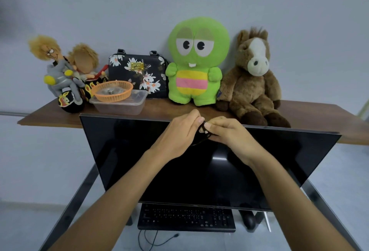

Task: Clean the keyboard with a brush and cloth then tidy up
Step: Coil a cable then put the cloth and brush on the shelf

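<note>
Both hands meet in front of the top edge of the dark monitor (199, 161): the left hand (179, 133) and the right hand (227, 131) each pinch a thin black cable (203, 137) between curled fingers, a loop of it hanging just beneath them. The one black keyboard (186, 219) lies well below the hands, under the screen, with a black mouse (248, 220) just beside its right end. Behind the monitor, the wooden tabletop (319, 117) carries three plush toys: a green turtle (196, 61), a brown horse (253, 77) and a blond biker doll (60, 71). One floral bag (137, 71) leans at the wall; one orange basket (111, 91) sits on one clear plastic box (119, 105).
</note>
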A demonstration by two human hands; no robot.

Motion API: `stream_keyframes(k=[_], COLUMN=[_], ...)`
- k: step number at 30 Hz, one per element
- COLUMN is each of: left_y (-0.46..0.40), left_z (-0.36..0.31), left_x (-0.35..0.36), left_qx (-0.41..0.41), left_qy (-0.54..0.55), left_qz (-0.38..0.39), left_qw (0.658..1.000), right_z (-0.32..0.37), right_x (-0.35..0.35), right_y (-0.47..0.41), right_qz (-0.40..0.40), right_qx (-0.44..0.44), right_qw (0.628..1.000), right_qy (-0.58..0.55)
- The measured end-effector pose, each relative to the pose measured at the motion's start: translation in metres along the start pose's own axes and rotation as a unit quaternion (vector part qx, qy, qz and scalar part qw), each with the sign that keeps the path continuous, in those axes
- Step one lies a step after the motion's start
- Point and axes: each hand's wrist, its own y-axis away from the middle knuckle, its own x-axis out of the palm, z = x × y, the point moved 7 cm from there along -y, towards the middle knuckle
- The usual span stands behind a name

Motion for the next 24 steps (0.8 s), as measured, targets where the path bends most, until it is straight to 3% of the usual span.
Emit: stream_keyframes(k=[2,5,9,11,16,19,24], left_y=[-0.001,-0.003,-0.004,-0.003,0.011,0.030,0.079], left_z=[-0.003,0.000,0.013,0.016,0.022,0.022,0.024], left_x=[-0.001,0.002,0.010,0.011,0.024,0.052,0.142], left_qx=[0.004,-0.042,-0.134,-0.164,-0.210,-0.245,-0.324], left_qy=[0.029,0.094,0.254,0.308,0.333,0.351,0.335], left_qz=[0.000,0.023,0.033,0.035,0.068,0.087,0.189], left_qw=[1.000,0.994,0.957,0.937,0.917,0.900,0.865], right_z=[-0.003,-0.001,0.012,0.013,-0.009,-0.038,-0.129], right_x=[0.009,0.012,-0.008,-0.017,-0.037,-0.044,-0.058], right_y=[0.004,0.006,0.004,0.005,0.014,0.031,0.091], right_qz=[0.067,0.085,-0.087,-0.138,-0.196,-0.162,-0.084], right_qx=[0.056,0.014,-0.120,-0.134,-0.074,-0.018,0.111], right_qw=[0.987,0.994,0.984,0.972,0.972,0.982,0.987], right_qy=[-0.134,-0.061,0.097,0.132,0.105,0.096,0.073])
